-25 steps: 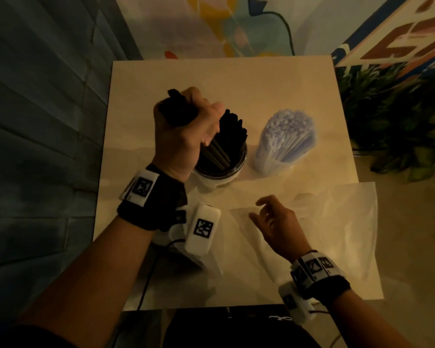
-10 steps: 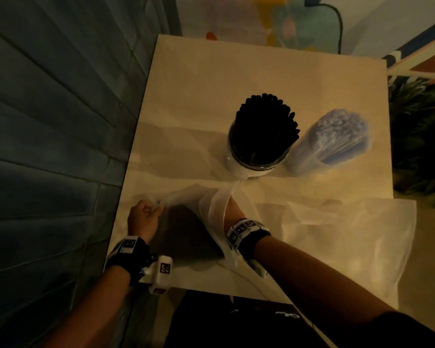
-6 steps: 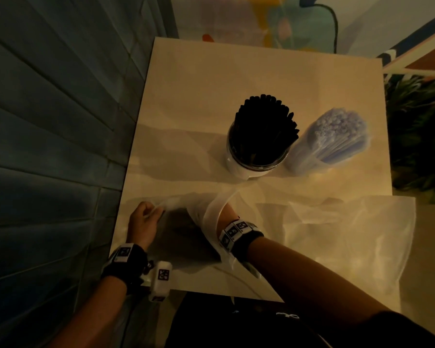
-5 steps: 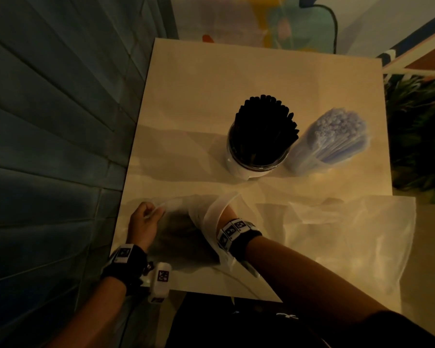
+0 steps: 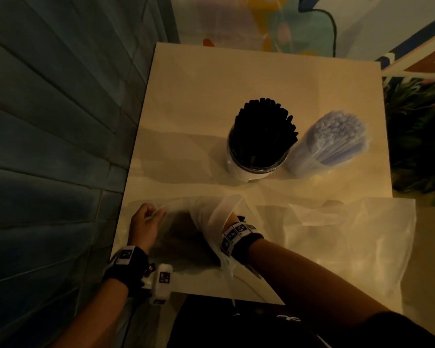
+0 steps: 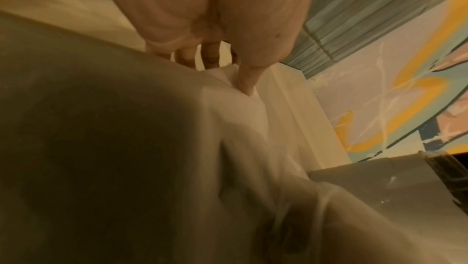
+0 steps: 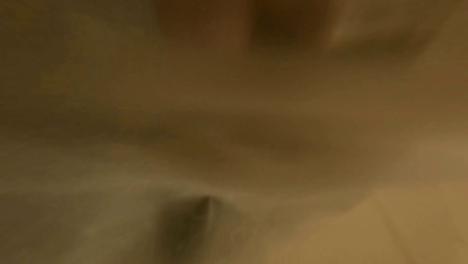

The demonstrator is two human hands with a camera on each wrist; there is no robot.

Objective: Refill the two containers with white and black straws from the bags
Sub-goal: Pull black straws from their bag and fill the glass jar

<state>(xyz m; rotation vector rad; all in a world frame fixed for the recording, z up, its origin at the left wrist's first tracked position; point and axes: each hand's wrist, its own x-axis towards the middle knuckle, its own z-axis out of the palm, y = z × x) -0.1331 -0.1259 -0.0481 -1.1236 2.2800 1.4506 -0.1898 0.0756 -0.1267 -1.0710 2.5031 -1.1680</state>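
Black straws [image 5: 264, 129] stand packed upright in one round clear container [image 5: 239, 169] at the table's [image 5: 176, 116] centre, and touching it at 3 o'clock one clear container [image 5: 301, 167] holds pale white straws [image 5: 337, 136] fanned toward 2 o'clock. Two translucent plastic bags lie at 6 o'clock: the near bag [image 5: 201, 212], hazy and dark inside, and a flat bag [image 5: 337, 242] overhanging the edge at 4 o'clock. The left hand [image 5: 143, 224] pinches the near bag's rim, while the right hand is buried inside it past the wrist, its grip impossible to tell.
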